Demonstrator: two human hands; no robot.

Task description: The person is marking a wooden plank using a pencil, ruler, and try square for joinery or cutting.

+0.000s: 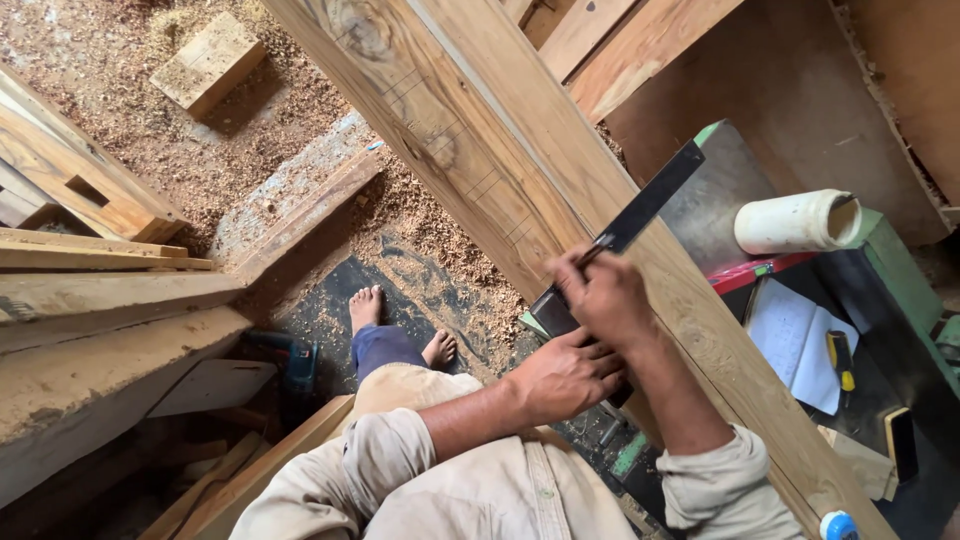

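the left hand (565, 375) clamps its fingers shut around the dark stock of a black metal try square (640, 215) to steady it across the long pale wooden plank (560, 190), while the right hand (605, 295), just above, pinches a thin marking tool against the blade.

Two hands (590, 335), one square (625, 235), one long plank (560, 190).

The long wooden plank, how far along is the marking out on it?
Several pencil lines already cross the long wooden plank near its knot. The right hand draws along the dark metal square, which the left hand steadies. The plank near the sleeves shows no lines.
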